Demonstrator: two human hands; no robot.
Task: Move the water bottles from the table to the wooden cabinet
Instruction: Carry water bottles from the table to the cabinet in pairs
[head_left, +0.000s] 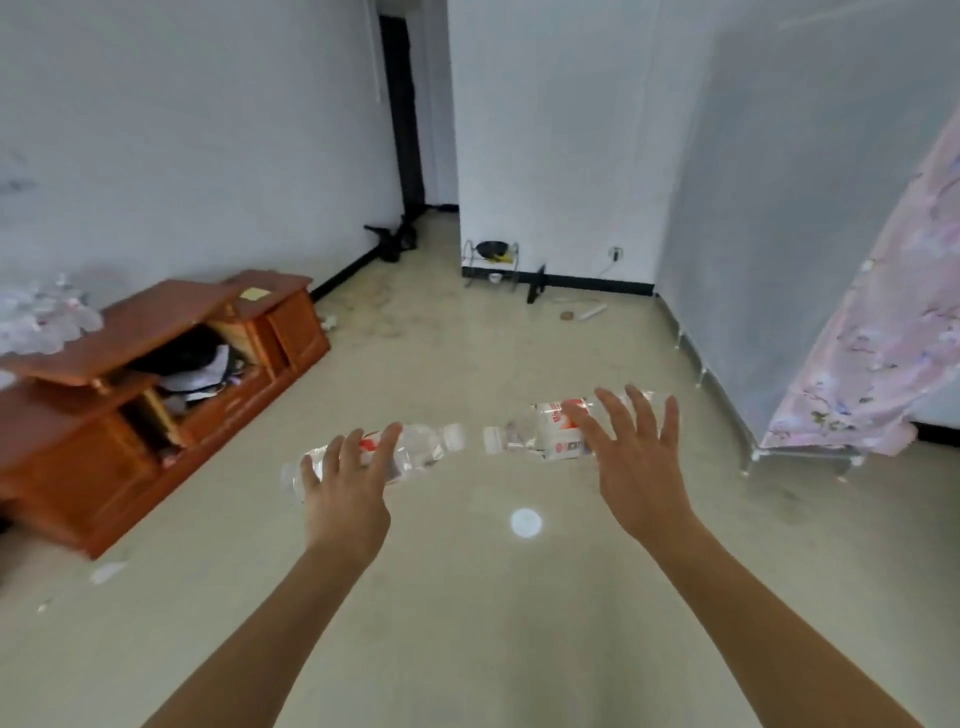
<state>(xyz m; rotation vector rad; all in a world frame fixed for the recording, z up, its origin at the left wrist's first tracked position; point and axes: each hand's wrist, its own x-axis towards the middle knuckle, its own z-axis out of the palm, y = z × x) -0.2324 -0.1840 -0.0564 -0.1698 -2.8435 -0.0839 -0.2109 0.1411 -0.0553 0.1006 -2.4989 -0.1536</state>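
As I stand on the pale floor (467, 364), both my arms reach out ahead.
- Left hand (345, 499): fingers bent across the left bottle (421, 447), gripping it. The bottle lies level in the air, cap pointing right.
- Right hand (639, 467): fingers spread, nearly straight, over the right bottle (545, 431), which is level with its cap pointing left. My thumb is hidden, so I cannot tell the grip.
- Caps: facing each other, apart.
- Wooden cabinet (156, 374): low, against the left wall, well apart from both bottles. It has a yellow note (254, 294) on top and a blurred heap of clear plastic (41, 322) at its far-left end.
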